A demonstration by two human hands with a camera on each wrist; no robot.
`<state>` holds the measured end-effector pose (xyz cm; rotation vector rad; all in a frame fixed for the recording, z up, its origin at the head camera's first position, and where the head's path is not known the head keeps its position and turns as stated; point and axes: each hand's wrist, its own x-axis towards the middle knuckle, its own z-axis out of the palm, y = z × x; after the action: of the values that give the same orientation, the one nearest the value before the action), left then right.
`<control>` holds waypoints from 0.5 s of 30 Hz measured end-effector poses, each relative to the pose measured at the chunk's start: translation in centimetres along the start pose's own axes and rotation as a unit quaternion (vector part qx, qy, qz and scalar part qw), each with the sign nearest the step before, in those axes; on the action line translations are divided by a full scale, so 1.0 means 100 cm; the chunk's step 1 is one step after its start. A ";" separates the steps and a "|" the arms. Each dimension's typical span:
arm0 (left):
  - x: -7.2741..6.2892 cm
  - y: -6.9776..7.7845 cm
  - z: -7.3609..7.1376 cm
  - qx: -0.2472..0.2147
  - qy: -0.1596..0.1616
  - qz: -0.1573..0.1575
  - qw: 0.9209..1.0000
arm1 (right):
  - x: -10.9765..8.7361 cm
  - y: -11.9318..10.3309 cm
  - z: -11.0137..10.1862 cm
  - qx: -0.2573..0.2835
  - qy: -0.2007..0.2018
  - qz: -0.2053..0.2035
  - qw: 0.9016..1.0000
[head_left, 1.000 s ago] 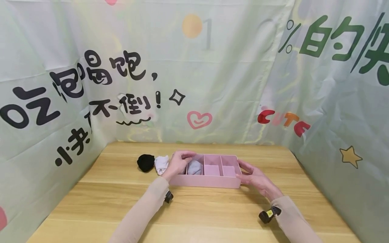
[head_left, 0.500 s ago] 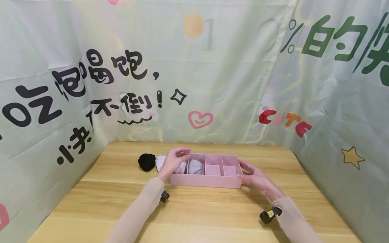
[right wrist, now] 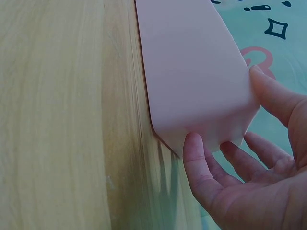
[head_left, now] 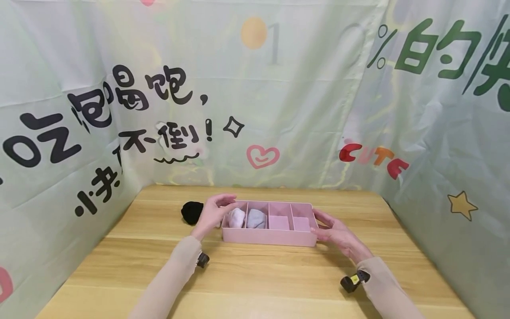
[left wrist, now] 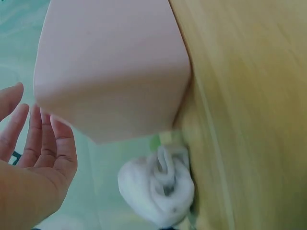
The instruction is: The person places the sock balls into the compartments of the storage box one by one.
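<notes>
A pink divided box [head_left: 268, 238] stands on the wooden table. A pale pinkish rolled sock [head_left: 237, 218] sits in its leftmost compartment, and a grey rolled sock [head_left: 256, 219] in the one beside it. My left hand [head_left: 214, 212] is at the box's left end, fingers loosely bent, holding nothing. With thumb and fingers, my right hand [head_left: 340, 234] grips the box's right end; in the right wrist view the fingertips touch the end wall. A white rolled sock [left wrist: 156, 187] lies beyond the box's left end, mostly hidden behind my left hand in the head view.
A black rolled sock [head_left: 192, 212] lies left of my left hand on the table [head_left: 255, 279]. The two right compartments [head_left: 290, 223] of the box hold no socks. Printed cloth [head_left: 303, 110] hangs behind the table and along both sides.
My left hand has moved left out of the leftmost compartment, uncovering the pale sock in it and covering the white sock on the table. The right hand stays at the box's end.
</notes>
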<state>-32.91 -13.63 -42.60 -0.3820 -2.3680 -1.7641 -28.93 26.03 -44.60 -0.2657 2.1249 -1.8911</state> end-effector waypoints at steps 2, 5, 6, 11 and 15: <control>-0.001 -0.003 -0.006 -0.001 0.001 0.001 1.000 | 0.000 -0.001 0.000 -0.001 -0.002 -0.001 1.000; -0.003 -0.005 -0.015 -0.011 0.004 -0.002 1.000 | 0.000 -0.002 0.001 0.000 -0.001 -0.001 1.000; -0.004 -0.006 -0.018 -0.014 0.005 -0.002 1.000 | -0.001 -0.002 0.001 0.000 -0.001 -0.001 1.000; -0.006 -0.007 -0.031 -0.005 0.026 -0.017 1.000 | -0.001 -0.003 0.002 0.006 0.000 0.004 1.000; -0.007 -0.009 -0.041 -0.002 0.043 -0.032 0.999 | -0.001 -0.002 0.001 0.009 0.003 0.006 1.000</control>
<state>-32.61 -17.84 -42.48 -0.2267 -2.3427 -1.7745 -28.80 25.90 -44.39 -0.2439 2.1062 -1.9065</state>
